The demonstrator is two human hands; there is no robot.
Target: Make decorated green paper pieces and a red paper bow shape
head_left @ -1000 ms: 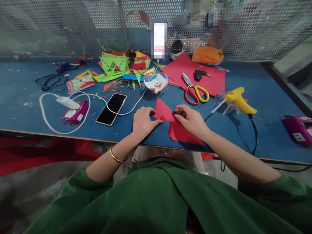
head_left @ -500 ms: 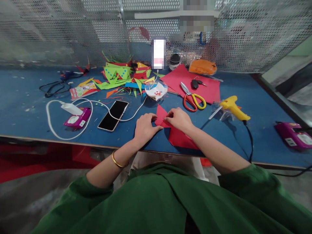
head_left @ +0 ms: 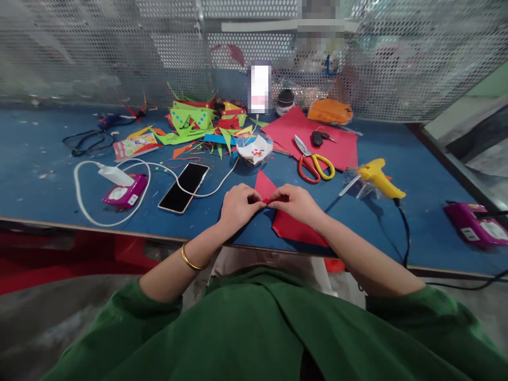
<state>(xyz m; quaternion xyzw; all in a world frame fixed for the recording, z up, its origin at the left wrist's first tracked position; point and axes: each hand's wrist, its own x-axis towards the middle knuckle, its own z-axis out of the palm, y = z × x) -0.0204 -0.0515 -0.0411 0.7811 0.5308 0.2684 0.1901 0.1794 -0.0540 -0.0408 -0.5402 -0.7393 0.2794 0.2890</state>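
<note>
Both hands meet at a piece of red paper (head_left: pixel 263 183) near the table's front edge, its pointed end aimed away from me. My left hand (head_left: pixel 239 207) pinches the paper's near left side between thumb and fingers. From the right, my right hand (head_left: pixel 298 204) pinches the near edge, its thumb almost touching the left thumb. The fold between the fingertips is partly hidden. Another red paper piece (head_left: pixel 292 230) lies under my right hand and forearm.
Red-and-yellow-handled scissors (head_left: pixel 315 163) and a car key (head_left: pixel 317 138) lie by large red sheets (head_left: pixel 341 145). A yellow glue gun (head_left: pixel 379 177) is right, a phone (head_left: pixel 184 188) with a white cable left. Behind are a small bowl (head_left: pixel 254 153) and green paper pieces (head_left: pixel 190 117).
My right thumb has come down and in toward the left thumb, and the red paper's near edge is now pinched up between both hands. The left hand has barely moved.
</note>
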